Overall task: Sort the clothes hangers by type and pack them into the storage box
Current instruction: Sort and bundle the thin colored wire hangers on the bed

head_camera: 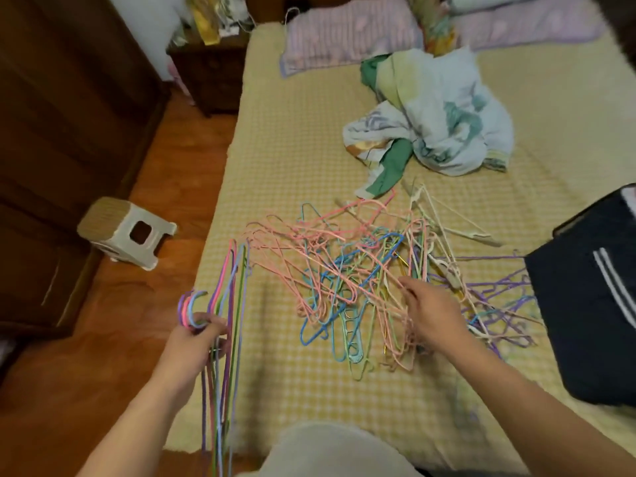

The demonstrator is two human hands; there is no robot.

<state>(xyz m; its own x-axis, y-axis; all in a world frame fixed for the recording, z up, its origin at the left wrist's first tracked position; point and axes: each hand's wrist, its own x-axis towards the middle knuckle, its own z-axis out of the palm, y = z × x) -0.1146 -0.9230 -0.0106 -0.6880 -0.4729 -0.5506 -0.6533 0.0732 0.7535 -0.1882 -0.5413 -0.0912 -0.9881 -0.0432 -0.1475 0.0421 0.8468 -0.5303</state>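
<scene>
A tangled pile of thin hangers point(361, 277), pink, blue, green, cream and purple, lies on the yellow checked bed point(282, 166). My left hand point(203, 342) grips a bunch of matching wire hangers point(230, 304) by their hooks at the bed's left edge; the bunch stands on edge, pink, purple, blue and green. My right hand point(426, 308) reaches into the pile and its fingers pinch a pink hanger point(378, 266). A dark box with white stripes point(592, 297) stands at the right on the bed.
A crumpled quilt point(433, 111) lies beyond the pile, with pillows point(351, 32) at the head of the bed. On the wooden floor to the left are a small plastic stool point(127, 232), a dark wardrobe point(58, 132) and a bedside cabinet point(210, 74).
</scene>
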